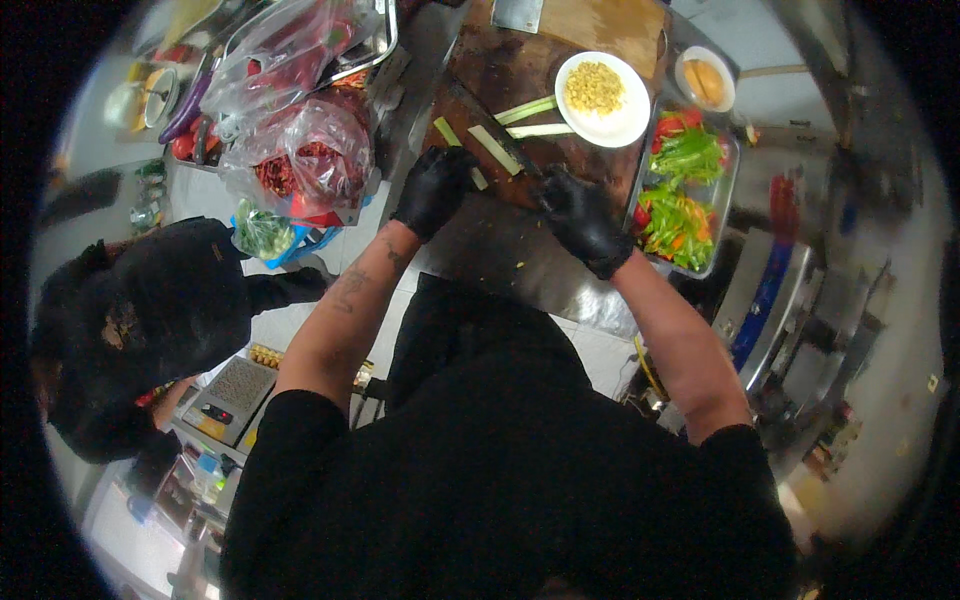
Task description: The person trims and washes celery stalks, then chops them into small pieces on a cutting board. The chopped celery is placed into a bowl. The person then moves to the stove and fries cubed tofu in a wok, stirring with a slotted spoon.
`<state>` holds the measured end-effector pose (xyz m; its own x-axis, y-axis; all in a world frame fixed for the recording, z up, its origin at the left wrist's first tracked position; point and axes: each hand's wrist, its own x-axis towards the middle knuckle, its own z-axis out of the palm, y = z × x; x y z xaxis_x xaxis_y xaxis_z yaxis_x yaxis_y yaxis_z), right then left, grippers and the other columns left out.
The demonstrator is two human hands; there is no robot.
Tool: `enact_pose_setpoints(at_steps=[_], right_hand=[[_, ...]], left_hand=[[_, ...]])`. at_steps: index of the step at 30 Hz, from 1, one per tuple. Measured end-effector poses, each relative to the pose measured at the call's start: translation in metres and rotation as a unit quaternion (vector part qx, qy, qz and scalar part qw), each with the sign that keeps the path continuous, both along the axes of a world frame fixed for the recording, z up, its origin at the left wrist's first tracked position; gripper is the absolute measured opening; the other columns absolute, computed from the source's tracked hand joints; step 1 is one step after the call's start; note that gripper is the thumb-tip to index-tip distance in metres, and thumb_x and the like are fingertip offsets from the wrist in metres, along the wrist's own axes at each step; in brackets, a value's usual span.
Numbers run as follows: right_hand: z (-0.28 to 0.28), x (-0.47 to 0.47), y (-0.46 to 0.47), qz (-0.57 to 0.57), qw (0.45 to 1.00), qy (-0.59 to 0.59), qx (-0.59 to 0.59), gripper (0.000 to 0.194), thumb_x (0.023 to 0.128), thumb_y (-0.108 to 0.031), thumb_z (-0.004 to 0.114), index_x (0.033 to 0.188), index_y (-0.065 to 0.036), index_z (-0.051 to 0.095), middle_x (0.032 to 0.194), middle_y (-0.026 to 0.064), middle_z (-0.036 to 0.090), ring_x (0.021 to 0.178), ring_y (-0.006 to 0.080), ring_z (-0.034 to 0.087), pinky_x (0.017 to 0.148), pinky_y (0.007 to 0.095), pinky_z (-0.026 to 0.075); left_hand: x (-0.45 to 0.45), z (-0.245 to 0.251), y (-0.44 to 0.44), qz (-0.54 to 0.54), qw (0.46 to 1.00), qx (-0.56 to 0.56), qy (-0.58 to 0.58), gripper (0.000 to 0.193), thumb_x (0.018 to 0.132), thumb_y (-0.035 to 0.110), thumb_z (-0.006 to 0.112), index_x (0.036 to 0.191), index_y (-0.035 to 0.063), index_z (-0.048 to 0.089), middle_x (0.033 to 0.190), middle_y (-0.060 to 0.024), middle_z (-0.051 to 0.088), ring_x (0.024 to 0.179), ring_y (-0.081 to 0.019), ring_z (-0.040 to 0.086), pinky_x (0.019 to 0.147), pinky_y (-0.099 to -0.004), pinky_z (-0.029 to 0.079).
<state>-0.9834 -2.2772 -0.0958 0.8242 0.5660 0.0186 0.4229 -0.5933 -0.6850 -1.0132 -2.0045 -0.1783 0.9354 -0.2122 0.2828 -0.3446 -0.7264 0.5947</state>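
Note:
My left hand (437, 193), in a black glove, presses its fingertips on a thin green vegetable stalk (448, 131) that lies on a dark wet cutting board (487, 52). The stalk shows on both sides of the fingers. My right hand (585, 217), also gloved in black, is closed around the handle end of a long dark-bladed knife (480, 111); the handle itself is hidden. The blade slants away to the upper left, flat or nearly so above the board. A wider pale green stalk piece (495, 150) lies beside the blade, between my hands. Two more stalks (536, 130) lie past the knife.
A white bowl (637, 112) of chopped yellow bits stands on the board. At the right is a metal tray (724, 217) of sliced peppers; behind it, a small bowl (729, 79). Plastic bags (315, 135) of red food crowd the left. Another person (165, 300) is at the left.

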Motion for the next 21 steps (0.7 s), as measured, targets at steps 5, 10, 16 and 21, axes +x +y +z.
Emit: enact_pose_setpoints(at_steps=[5, 10, 16, 21], right_hand=[[-0.019, 0.012, 0.014, 0.031, 0.998, 0.032, -0.035, 0.023, 0.101, -0.021, 0.060, 0.110, -0.002, 0.068, 0.095, 0.0252, 0.069, 0.086, 0.0430, 0.068, 0.076, 0.0492, 0.052], [-0.021, 0.015, 0.005, -0.006, 0.973, 0.222, -0.059, 0.024, 0.101, -0.021, 0.059, 0.109, -0.001, 0.068, 0.099, 0.0259, 0.068, 0.087, 0.0442, 0.067, 0.074, 0.0510, 0.051], [0.009, 0.001, 0.008, 0.001, 0.991, 0.135, 0.023, 0.021, 0.100, -0.017, 0.060, 0.111, 0.000, 0.067, 0.097, 0.0242, 0.068, 0.090, 0.0451, 0.066, 0.076, 0.0495, 0.052], [0.008, -0.018, 0.023, -0.010, 0.982, 0.163, 0.095, 0.022, 0.099, -0.014, 0.060, 0.116, 0.001, 0.065, 0.101, 0.0251, 0.067, 0.095, 0.0467, 0.065, 0.079, 0.0489, 0.052]], left_hand=[[-0.008, -0.001, 0.004, 0.009, 0.998, -0.010, 0.064, 0.016, 0.094, 0.008, 0.062, 0.107, 0.0044, 0.072, 0.107, -0.0178, 0.071, 0.100, -0.0380, 0.067, 0.090, -0.0453, 0.054], [-0.007, -0.017, -0.003, -0.008, 0.998, -0.033, 0.054, 0.021, 0.089, 0.008, 0.066, 0.108, 0.0065, 0.073, 0.109, -0.0167, 0.071, 0.103, -0.0381, 0.066, 0.089, -0.0458, 0.054], [-0.016, -0.036, -0.008, 0.009, 0.999, -0.029, 0.034, 0.018, 0.086, 0.008, 0.068, 0.104, 0.0078, 0.072, 0.107, -0.0162, 0.070, 0.102, -0.0386, 0.066, 0.087, -0.0457, 0.055], [-0.030, -0.037, 0.002, 0.035, 0.999, 0.034, 0.016, 0.013, 0.087, 0.009, 0.067, 0.100, 0.0079, 0.070, 0.105, -0.0160, 0.070, 0.101, -0.0383, 0.066, 0.086, -0.0460, 0.055]])
